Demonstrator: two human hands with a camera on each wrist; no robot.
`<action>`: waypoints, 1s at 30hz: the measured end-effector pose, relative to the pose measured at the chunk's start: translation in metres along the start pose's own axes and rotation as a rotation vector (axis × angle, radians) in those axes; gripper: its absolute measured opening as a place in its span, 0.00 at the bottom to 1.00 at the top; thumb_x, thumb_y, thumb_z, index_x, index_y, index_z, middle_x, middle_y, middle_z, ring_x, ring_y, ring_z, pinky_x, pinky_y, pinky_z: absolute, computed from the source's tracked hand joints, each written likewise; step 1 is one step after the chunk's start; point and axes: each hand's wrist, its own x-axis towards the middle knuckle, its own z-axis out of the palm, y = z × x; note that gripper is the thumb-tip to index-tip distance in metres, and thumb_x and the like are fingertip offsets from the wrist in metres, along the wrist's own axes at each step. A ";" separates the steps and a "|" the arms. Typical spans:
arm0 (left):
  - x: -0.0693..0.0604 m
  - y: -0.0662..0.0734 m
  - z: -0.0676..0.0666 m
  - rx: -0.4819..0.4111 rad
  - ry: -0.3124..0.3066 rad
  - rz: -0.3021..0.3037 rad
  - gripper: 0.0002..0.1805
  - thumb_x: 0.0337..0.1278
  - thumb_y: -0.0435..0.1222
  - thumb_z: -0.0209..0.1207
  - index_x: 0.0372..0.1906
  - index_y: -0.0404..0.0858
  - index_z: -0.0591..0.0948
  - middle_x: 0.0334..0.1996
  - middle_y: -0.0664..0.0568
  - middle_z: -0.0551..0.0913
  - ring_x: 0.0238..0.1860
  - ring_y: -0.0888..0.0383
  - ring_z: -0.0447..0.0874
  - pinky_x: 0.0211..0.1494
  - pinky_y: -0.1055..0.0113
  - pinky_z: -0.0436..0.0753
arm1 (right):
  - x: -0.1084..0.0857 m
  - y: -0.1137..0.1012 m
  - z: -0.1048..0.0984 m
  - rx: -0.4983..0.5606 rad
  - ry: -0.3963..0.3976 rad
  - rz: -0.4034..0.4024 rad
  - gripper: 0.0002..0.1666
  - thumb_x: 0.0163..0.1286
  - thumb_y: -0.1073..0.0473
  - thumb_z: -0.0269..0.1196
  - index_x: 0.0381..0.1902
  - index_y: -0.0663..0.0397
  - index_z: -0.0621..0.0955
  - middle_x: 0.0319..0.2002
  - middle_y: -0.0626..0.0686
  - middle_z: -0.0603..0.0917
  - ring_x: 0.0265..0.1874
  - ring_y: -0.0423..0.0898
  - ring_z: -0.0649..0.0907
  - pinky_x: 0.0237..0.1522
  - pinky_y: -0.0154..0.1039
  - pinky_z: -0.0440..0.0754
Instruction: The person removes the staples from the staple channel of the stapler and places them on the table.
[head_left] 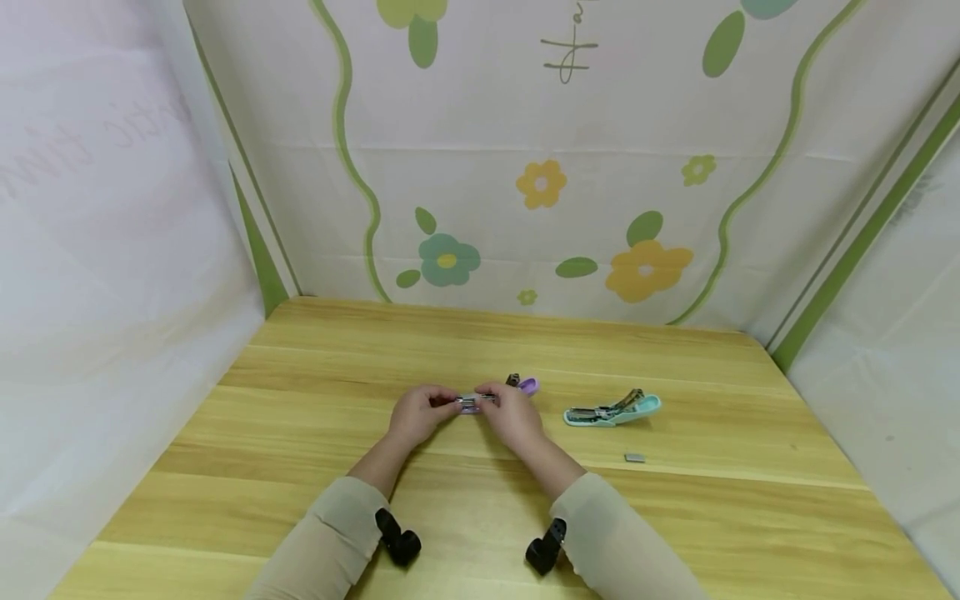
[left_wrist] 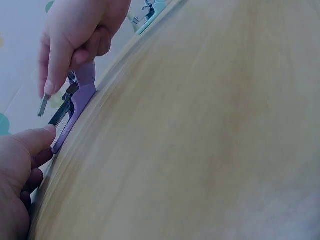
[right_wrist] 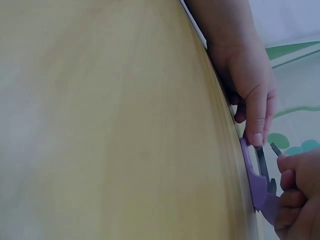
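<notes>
A purple stapler (head_left: 529,386) lies on the table with its top raised. At its front end my left hand (head_left: 415,417) pinches the metal staple channel (left_wrist: 61,113) between thumb and fingers. Above the channel, my right hand (head_left: 517,419) holds a short grey staple strip (right_wrist: 275,149) between thumb and forefinger. In both wrist views a small gap separates this strip from the channel. The right hand's other fingers are curled under, and they partly hide the stapler's raised top in the left wrist view.
A mint-green stapler (head_left: 613,413), also opened up, stands to the right of my right hand. Nearer to me lies another grey staple strip (head_left: 634,457). The wooden table (head_left: 315,350) meets a flower-printed cloth (head_left: 480,167) at the back, with cloth walls on both sides.
</notes>
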 end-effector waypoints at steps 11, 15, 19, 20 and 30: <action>0.001 -0.001 0.000 0.015 -0.002 0.000 0.10 0.54 0.42 0.69 0.40 0.45 0.89 0.40 0.52 0.88 0.41 0.57 0.83 0.46 0.61 0.80 | -0.025 0.026 -0.019 0.106 -0.052 0.000 0.12 0.63 0.55 0.69 0.45 0.47 0.88 0.17 0.45 0.72 0.16 0.39 0.68 0.17 0.30 0.64; 0.000 -0.001 0.001 0.007 -0.007 0.001 0.10 0.54 0.42 0.69 0.40 0.44 0.89 0.41 0.52 0.88 0.42 0.56 0.83 0.47 0.59 0.81 | -0.036 0.031 -0.024 0.094 -0.089 0.018 0.11 0.62 0.54 0.70 0.43 0.46 0.89 0.17 0.44 0.71 0.17 0.39 0.68 0.18 0.30 0.65; 0.001 -0.001 0.000 0.019 -0.007 -0.007 0.10 0.54 0.43 0.69 0.41 0.45 0.89 0.41 0.53 0.88 0.43 0.56 0.83 0.49 0.57 0.81 | -0.044 0.034 -0.027 0.060 -0.108 0.022 0.10 0.61 0.53 0.70 0.41 0.44 0.89 0.21 0.45 0.75 0.21 0.40 0.71 0.22 0.31 0.68; 0.001 0.000 0.000 0.019 -0.006 -0.009 0.10 0.54 0.43 0.69 0.41 0.45 0.89 0.41 0.53 0.88 0.44 0.55 0.83 0.50 0.57 0.81 | -0.045 0.035 -0.027 0.050 -0.113 0.024 0.10 0.61 0.53 0.70 0.41 0.44 0.89 0.22 0.45 0.75 0.22 0.40 0.71 0.23 0.32 0.68; 0.000 -0.001 0.001 0.007 -0.003 0.008 0.09 0.54 0.42 0.69 0.40 0.44 0.89 0.40 0.53 0.88 0.42 0.57 0.83 0.47 0.59 0.80 | -0.054 0.039 -0.025 -0.065 -0.161 -0.021 0.11 0.61 0.51 0.70 0.42 0.42 0.89 0.25 0.45 0.76 0.25 0.41 0.72 0.26 0.33 0.68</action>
